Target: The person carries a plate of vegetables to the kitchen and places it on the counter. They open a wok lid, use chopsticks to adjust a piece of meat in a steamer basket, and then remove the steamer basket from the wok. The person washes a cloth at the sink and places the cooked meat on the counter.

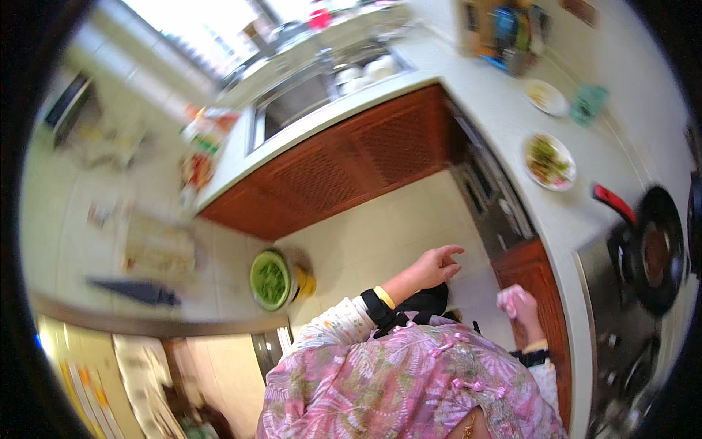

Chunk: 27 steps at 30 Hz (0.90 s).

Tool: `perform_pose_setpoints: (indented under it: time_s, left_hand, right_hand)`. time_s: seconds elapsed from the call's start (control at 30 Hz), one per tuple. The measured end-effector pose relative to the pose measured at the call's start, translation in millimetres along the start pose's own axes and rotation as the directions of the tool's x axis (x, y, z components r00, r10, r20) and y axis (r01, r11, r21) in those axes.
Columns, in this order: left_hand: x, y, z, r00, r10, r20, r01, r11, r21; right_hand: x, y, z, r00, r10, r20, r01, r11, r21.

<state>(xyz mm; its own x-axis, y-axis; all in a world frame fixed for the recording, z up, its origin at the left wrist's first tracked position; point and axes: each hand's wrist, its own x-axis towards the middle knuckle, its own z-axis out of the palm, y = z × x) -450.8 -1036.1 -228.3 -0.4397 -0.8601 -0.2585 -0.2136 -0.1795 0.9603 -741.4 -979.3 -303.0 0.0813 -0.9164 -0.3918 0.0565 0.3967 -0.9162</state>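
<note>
My left hand (437,266) hangs in the air before my body, fingers apart and nothing in it. Below it is the tiled floor. My right hand (526,308) is closed beside the red-brown cabinet door (532,274) under the counter. A small pale pink-and-white thing (510,299), too blurred to name surely, shows in its fingers. To the right of that hand is the gas stove (614,329). A black wok (661,252) with a red handle (613,202) sits on it.
The white counter (488,104) bears a plate of green food (548,162), another plate (547,97) and a teal basket (588,104). A steel sink (299,101) holds white bowls (367,71) on its right side. A green bin with leafy greens (271,280) stands on the floor at left.
</note>
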Motion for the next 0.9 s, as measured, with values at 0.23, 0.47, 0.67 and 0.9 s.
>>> perform_pose_setpoints:
  time_s: [0.23, 0.47, 0.67, 0.9]
  left_hand:
    - [-117.1, -37.2, -54.5, 0.891, -0.13, -0.434, 0.109, 0.991, -0.073]
    - [-242.6, -91.3, -137.5, 0.661, -0.107, -0.743, 0.064, 0.994, -0.086]
    - [-406.9, -126.8, -310.4, 0.215, 0.025, -0.976, 0.26, 0.962, 0.082]
    - [-597.5, -124.0, -529.7, -0.391, 0.02, -0.92, 0.124, 0.992, -0.031]
  right_hand:
    - [-6.3, 78.2, 5.7, 0.886, 0.464, 0.01, -0.454, 0.871, -0.187]
    - [23.9, 75.9, 67.3, 0.821, 0.57, -0.025, -0.52, 0.73, -0.443]
    - [43.2, 76.1, 160.9, 0.88, 0.475, 0.007, -0.431, 0.804, -0.41]
    - [44.5, 83.5, 271.8, 0.891, 0.455, -0.009, -0.403, 0.78, -0.479]
